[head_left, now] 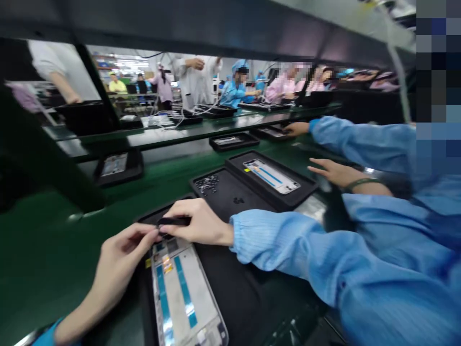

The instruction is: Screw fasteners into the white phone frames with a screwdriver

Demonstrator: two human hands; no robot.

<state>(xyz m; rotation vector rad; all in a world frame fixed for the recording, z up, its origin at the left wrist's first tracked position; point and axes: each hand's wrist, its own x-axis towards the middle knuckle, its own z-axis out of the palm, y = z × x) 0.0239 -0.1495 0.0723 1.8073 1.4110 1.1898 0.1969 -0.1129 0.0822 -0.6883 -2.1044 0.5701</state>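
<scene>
A phone frame (196,283) with two blue strips lies in a black foam tray (147,307) at the bottom centre. Over its far end, my left hand (120,254) is closed in a pinch; what its fingertips hold, if anything, is too small to make out. My right hand (196,221) is closed on a dark elongated piece (175,221), and its fingertips meet those of the left. A yellow tab (148,263) sticks out at the frame's left edge.
Beyond my right hand, a black tray (219,168) holds many small dark parts (206,184). Another phone frame (272,177) lies in a tray beside it. A co-worker's hands (336,173) reach in from the right. A slanted green post (46,149) stands at left.
</scene>
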